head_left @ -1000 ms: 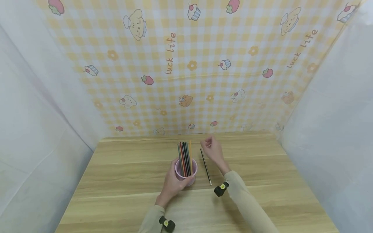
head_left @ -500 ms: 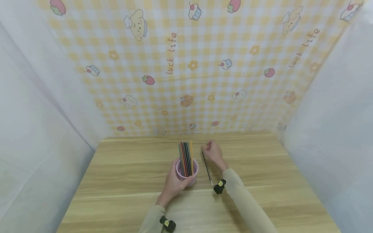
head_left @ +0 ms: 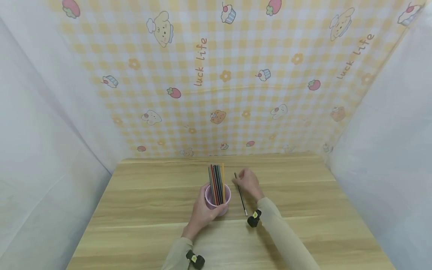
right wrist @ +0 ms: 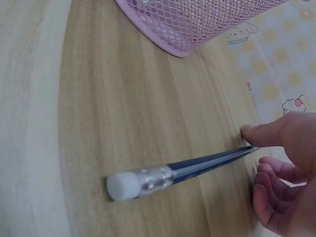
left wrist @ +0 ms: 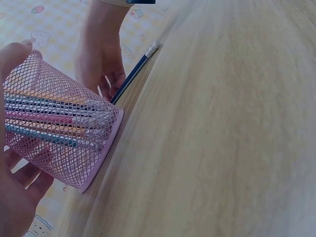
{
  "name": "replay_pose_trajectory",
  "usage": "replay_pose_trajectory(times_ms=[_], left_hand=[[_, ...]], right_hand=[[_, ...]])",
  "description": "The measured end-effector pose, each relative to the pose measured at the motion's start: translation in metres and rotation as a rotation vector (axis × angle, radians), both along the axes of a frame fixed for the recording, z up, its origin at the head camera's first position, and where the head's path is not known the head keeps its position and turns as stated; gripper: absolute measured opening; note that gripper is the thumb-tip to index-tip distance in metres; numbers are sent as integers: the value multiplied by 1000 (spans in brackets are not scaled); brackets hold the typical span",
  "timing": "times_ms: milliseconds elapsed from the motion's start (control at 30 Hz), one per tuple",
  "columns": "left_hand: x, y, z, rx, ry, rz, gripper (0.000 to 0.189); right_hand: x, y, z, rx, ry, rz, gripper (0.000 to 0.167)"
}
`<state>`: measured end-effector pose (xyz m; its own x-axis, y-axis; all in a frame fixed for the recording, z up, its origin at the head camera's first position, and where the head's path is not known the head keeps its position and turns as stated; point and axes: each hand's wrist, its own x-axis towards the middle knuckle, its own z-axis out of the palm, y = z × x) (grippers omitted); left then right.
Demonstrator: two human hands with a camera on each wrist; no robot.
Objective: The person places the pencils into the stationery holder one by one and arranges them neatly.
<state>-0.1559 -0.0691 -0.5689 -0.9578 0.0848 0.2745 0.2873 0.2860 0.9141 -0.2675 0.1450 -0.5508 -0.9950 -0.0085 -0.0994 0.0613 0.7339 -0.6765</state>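
Note:
A pink mesh pencil cup [left wrist: 94, 165] stands upright on the wooden table, with several pencils [head_left: 216, 180] of mixed colours in it. My left hand [head_left: 201, 213] grips the cup from its left side, thumb across the near side. To the right of the cup a dark pencil [head_left: 242, 201] lies on the table, its white eraser [right wrist: 123, 186] towards me. My right hand [head_left: 249, 182] is at the pencil's far part, thumb on one side and curled fingers on the other, pinching it. Part of the pencil's far end is hidden behind the hand in the right wrist view.
The wooden table [head_left: 148, 210] ends at the back against a yellow checked cloth [head_left: 236, 90] with cartoon prints. White cloth walls [head_left: 40, 150] stand on the left and right sides.
My right hand has come down and towards me, from above the pencil's far tip onto the pencil. The left hand and the cup stay in place.

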Motion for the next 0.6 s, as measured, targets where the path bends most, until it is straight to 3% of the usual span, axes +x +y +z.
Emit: replay_pose_trajectory(times_ms=[300, 600], left_hand=[[-1, 0, -2, 11, -3, 4, 94], [0, 1, -1, -1, 11, 1, 95]], right_hand=[[2, 3, 1, 29, 5, -25, 18], [4, 4, -2, 23, 31, -30, 21]])
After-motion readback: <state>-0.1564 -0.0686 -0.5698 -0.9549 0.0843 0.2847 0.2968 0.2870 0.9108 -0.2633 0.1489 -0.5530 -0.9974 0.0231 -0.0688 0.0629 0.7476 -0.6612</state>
